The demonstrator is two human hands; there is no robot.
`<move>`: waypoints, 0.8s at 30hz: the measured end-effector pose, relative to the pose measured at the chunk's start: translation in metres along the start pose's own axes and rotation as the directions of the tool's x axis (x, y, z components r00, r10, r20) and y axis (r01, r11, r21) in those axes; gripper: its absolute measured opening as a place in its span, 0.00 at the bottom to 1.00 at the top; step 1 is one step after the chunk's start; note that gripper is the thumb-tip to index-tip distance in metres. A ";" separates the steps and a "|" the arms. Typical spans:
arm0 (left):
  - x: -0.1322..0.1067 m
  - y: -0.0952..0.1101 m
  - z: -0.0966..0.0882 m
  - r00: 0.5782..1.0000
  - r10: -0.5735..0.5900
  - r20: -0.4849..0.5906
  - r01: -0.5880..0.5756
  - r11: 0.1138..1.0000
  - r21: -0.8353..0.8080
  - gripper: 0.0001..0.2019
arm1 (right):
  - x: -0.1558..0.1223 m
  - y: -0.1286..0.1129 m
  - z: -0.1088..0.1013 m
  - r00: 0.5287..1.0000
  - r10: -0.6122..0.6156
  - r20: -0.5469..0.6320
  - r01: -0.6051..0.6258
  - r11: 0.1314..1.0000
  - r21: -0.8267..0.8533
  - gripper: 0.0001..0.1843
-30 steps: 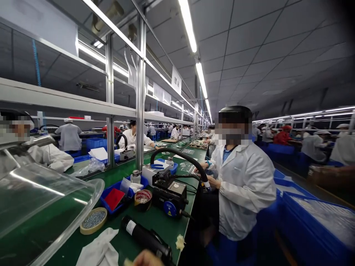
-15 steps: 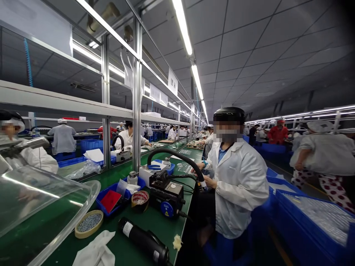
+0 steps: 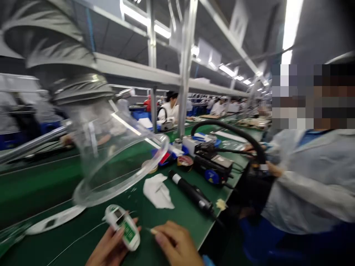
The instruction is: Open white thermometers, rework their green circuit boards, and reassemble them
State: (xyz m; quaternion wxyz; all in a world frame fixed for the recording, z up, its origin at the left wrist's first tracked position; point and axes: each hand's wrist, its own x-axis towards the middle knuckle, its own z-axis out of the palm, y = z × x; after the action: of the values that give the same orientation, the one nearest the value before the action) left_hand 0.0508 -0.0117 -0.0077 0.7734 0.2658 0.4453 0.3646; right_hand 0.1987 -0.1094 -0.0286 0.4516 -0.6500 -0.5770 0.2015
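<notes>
In the head view my left hand (image 3: pixel 107 248) grips a white oval plastic housing (image 3: pixel 133 242) with a dark window and a green circuit board (image 3: pixel 128 231) showing inside it. A thin white wire (image 3: pixel 80 242) trails from near the housing down to the lower left. Just right of the housing, my right hand (image 3: pixel 179 245) pinches a small pale thin piece (image 3: pixel 153 231), too blurred to name. Its tip points at the housing but looks apart from it. Behind my hands lies a crumpled white cloth (image 3: pixel 158 192).
A clear extraction hood (image 3: pixel 122 159) hangs at left above a white flat part (image 3: pixel 55 220). A black electric screwdriver (image 3: pixel 191 192), a tape roll (image 3: pixel 185 163) and a black boxy device (image 3: pixel 213 168) stand on the green bench. A co-worker in a white coat (image 3: pixel 313 184) sits close at right.
The view has swung left and down, so the bench things appear farther right. Both my hands and the white housing are now in sight, and the hood shows more fully.
</notes>
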 end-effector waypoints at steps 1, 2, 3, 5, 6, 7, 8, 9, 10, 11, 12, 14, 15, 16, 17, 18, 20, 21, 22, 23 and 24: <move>-0.003 0.001 -0.007 0.996 0.003 0.094 0.001 0.999 -0.034 0.26 | 0.000 0.000 0.001 1.000 -0.001 0.008 0.001 1.000 0.001 0.18; -0.005 0.003 -0.011 0.983 0.001 0.184 0.010 0.998 -0.055 0.28 | 0.000 -0.001 0.001 1.000 -0.002 0.023 0.002 1.000 0.003 0.17; -0.006 0.005 -0.015 0.969 0.012 0.248 0.005 0.998 -0.070 0.29 | -0.001 -0.002 0.000 0.999 -0.006 0.038 0.006 1.000 -0.007 0.17; -0.006 0.007 -0.018 0.946 0.041 0.321 -0.013 0.996 -0.087 0.28 | -0.002 -0.005 0.000 0.997 -0.013 0.070 0.016 0.999 -0.042 0.16; -0.005 0.008 -0.018 0.941 0.054 0.334 -0.024 0.995 -0.094 0.28 | -0.003 -0.007 -0.001 0.997 -0.017 0.074 0.022 0.997 -0.068 0.16; -0.006 0.008 -0.018 0.937 0.060 0.344 -0.028 0.995 -0.099 0.27 | -0.004 -0.008 0.000 0.997 -0.021 0.073 0.028 0.995 -0.095 0.16; -0.006 0.008 -0.018 0.934 0.062 0.351 -0.028 0.995 -0.101 0.27 | -0.004 -0.010 0.001 0.998 -0.029 0.064 0.037 0.992 -0.122 0.16; -0.006 0.008 -0.018 0.932 0.061 0.356 -0.027 0.994 -0.102 0.27 | -0.005 -0.011 0.002 0.998 -0.042 0.049 0.049 0.987 -0.150 0.16; -0.007 0.007 -0.019 0.931 0.062 0.361 -0.026 0.994 -0.102 0.27 | -0.005 -0.012 0.003 0.998 -0.058 0.033 0.063 0.981 -0.181 0.16; -0.007 0.007 -0.019 0.928 0.063 0.367 -0.028 0.994 -0.101 0.27 | -0.005 -0.012 0.004 0.997 -0.078 0.017 0.080 0.974 -0.213 0.17; -0.007 0.006 -0.019 0.926 0.069 0.372 -0.034 0.994 -0.099 0.26 | -0.005 -0.012 0.006 0.995 -0.099 0.001 0.096 0.965 -0.244 0.17; -0.007 0.005 -0.020 0.922 0.088 0.378 -0.058 0.994 -0.090 0.24 | -0.004 -0.011 0.010 0.991 -0.130 -0.022 0.119 0.952 -0.283 0.17; -0.007 0.004 -0.020 0.919 0.097 0.381 -0.072 0.994 -0.079 0.23 | -0.004 -0.010 0.012 0.991 -0.134 -0.029 0.120 0.952 -0.281 0.17; -0.006 0.003 -0.020 0.916 0.104 0.387 -0.084 0.994 -0.067 0.23 | -0.003 -0.009 0.014 0.992 -0.123 -0.032 0.111 0.959 -0.260 0.17; -0.006 0.003 -0.020 0.913 0.107 0.394 -0.092 0.994 -0.056 0.22 | -0.003 -0.008 0.017 0.994 -0.103 -0.033 0.094 0.972 -0.216 0.17; -0.006 0.002 -0.020 0.908 0.107 0.405 -0.096 0.994 -0.048 0.21 | -0.003 -0.007 0.020 0.997 -0.074 -0.032 0.069 0.986 -0.155 0.17; -0.006 0.002 -0.020 0.899 0.102 0.427 -0.090 0.995 -0.048 0.18 | -0.002 -0.005 0.026 1.000 0.001 -0.029 -0.002 1.000 -0.007 0.19; -0.007 0.002 -0.020 0.895 0.101 0.435 -0.085 0.995 -0.055 0.17 | -0.002 -0.005 0.029 0.999 0.038 -0.032 -0.036 0.997 0.062 0.21; -0.007 0.002 -0.020 0.892 0.101 0.441 -0.082 0.995 -0.064 0.16 | -0.001 -0.005 0.031 0.997 0.067 -0.037 -0.062 0.991 0.116 0.24; -0.007 0.002 -0.020 0.889 0.102 0.446 -0.079 0.994 -0.070 0.15 | -0.001 -0.005 0.033 0.996 0.080 -0.038 -0.074 0.986 0.147 0.26; -0.007 0.003 -0.020 0.887 0.103 0.451 -0.079 0.994 -0.072 0.15 | -0.001 -0.005 0.034 0.997 0.071 -0.031 -0.066 0.986 0.150 0.26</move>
State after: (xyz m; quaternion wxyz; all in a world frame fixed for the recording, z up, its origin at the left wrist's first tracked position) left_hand 0.0295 -0.0140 -0.0117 0.8445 0.3441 0.2300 0.3397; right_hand 0.1688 -0.0985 -0.0424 0.5022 -0.6375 -0.5292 0.2476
